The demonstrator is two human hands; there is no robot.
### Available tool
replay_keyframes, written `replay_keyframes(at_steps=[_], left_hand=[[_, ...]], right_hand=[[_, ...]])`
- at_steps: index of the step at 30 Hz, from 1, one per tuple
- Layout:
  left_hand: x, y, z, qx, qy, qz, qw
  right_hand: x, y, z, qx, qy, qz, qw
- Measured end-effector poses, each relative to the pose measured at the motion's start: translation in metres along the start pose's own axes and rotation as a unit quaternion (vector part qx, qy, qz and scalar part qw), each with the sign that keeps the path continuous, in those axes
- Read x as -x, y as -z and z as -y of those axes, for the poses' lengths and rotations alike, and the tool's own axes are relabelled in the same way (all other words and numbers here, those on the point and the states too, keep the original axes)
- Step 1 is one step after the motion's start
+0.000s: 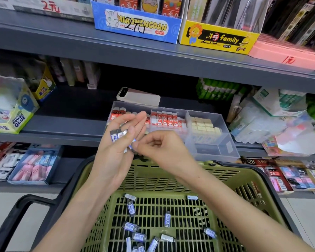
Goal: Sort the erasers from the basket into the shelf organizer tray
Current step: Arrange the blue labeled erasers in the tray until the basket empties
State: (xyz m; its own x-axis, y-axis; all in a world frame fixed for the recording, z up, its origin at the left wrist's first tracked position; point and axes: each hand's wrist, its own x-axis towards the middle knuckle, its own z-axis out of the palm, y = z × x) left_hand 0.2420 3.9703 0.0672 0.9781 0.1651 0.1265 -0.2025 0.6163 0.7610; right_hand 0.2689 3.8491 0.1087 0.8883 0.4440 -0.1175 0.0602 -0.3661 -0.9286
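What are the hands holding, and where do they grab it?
The left hand cradles a few erasers across its palm and fingers. The right hand pinches at one by its end; the exact grip is blurred.

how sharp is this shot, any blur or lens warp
Head view: the basket and its erasers are fairly sharp; the right hand is slightly motion-blurred; goods at the left and right edges look smeared; shelf edges bow from wide-angle distortion; lighting is even.
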Motion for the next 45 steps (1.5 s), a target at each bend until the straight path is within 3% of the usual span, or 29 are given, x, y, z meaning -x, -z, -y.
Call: replay_keyframes(at_steps=[4,7,10,14,17,21,27,32,38,42,45], left_hand=[[0.003,-0.002,0.003,-0.091,0.006,0.039,0.995],[0.006,-0.006,0.006,-0.119,0.002,0.046,0.992],[0.004,-0.004,0.001,-0.144,0.0,-0.014,0.99],[0.002,-0.003,-0.005,-0.16,0.013,-0.086,0.983],[0.003,-0.003,-0.005,-0.137,0.013,-0.064,0.988],[0.005,-0.003,-0.004,-0.125,0.012,-0.062,0.99],[0.005,-0.002,-0.002,-0.106,0.023,-0.041,0.993],[0.004,0.003,-0.001,-0.246,-0.005,-0.042,0.968],[0.001,0.004,-0.007,-0.281,-0.043,-0.055,0.957],[-0.001,0.002,-0.007,-0.296,-0.059,-0.057,0.952],[-0.006,0.001,-0.004,-0.355,-0.071,-0.05,0.931]], right_hand=[[0.0,0.014,0.003,-0.18,-0.021,-0.031,0.983],[-0.009,0.034,0.0,-0.229,0.003,-0.079,0.97],[-0.021,0.057,-0.008,-0.127,0.034,-0.102,0.986],[-0.038,0.065,-0.027,0.089,0.031,-0.057,0.994],[-0.048,0.056,-0.036,0.221,0.023,-0.068,0.973],[-0.051,0.043,-0.042,0.357,0.074,-0.052,0.93],[-0.049,0.036,-0.047,0.376,0.063,0.01,0.924],[-0.045,0.039,-0.046,0.404,0.017,0.067,0.912],[-0.041,0.034,-0.043,0.476,0.028,0.046,0.878],[-0.038,0.038,-0.042,0.357,-0.014,0.011,0.934],[-0.032,0.046,-0.037,0.307,0.022,-0.075,0.948]])
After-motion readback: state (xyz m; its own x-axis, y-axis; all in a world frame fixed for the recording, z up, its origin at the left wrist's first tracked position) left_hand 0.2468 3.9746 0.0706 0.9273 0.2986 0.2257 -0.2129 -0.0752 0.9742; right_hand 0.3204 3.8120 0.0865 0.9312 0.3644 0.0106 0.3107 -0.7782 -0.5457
